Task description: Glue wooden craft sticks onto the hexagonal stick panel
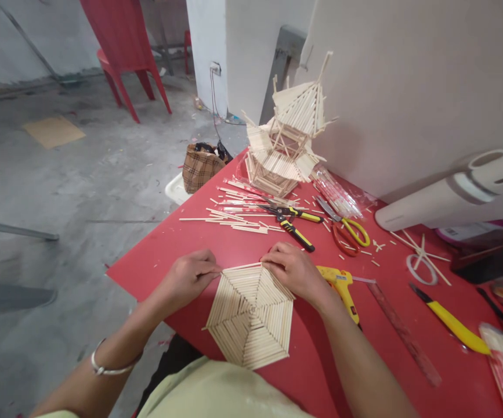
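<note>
A six-sided panel [271, 307] of pale wooden sticks, laid in wedges round a small centre, lies near the front edge of the red table. Along its far edge runs a single wooden stick [242, 267]. My left hand [194, 276] pinches the stick's left end at the panel's far-left corner. At the other end, the closed fingers of my right hand [292, 271] grip the stick near the far-right corner. My fingertips partly hide both ends. Just right of my right wrist lies a yellow hot glue gun [340, 284].
A tiered stick model [286, 133] stands at the table's [155, 255] far corner. Before it lie loose sticks [238, 217], yellow-black pliers [292, 223] and scissors [342, 223]. A yellow-handled knife [455, 325] and a white cylinder [434, 200] are at right. A checked bag [201, 168] sits beyond the left edge.
</note>
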### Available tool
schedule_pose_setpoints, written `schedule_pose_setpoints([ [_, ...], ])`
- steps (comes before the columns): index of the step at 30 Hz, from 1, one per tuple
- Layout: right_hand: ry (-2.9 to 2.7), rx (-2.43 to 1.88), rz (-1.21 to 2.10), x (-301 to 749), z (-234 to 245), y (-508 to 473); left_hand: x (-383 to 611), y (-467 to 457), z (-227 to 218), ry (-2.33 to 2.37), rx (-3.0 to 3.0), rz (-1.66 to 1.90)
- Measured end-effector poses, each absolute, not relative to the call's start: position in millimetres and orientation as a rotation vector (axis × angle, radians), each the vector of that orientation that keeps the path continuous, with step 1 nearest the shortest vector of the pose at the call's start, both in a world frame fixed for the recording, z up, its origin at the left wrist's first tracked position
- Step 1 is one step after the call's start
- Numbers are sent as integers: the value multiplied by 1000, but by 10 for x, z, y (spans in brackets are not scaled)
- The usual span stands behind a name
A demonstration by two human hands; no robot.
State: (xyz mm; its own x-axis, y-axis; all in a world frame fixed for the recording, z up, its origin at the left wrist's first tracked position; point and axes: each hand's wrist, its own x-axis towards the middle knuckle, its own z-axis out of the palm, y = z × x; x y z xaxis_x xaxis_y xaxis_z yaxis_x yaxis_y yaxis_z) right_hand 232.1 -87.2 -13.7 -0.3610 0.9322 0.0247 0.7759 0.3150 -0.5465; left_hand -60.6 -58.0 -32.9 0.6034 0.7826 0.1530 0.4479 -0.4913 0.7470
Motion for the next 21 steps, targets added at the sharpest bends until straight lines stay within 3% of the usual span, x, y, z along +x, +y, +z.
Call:
schedule_pose_setpoints([
  [21,-2268,-1524,617,2322,-154,-908,-597,-577,-331,961,2153,658],
])
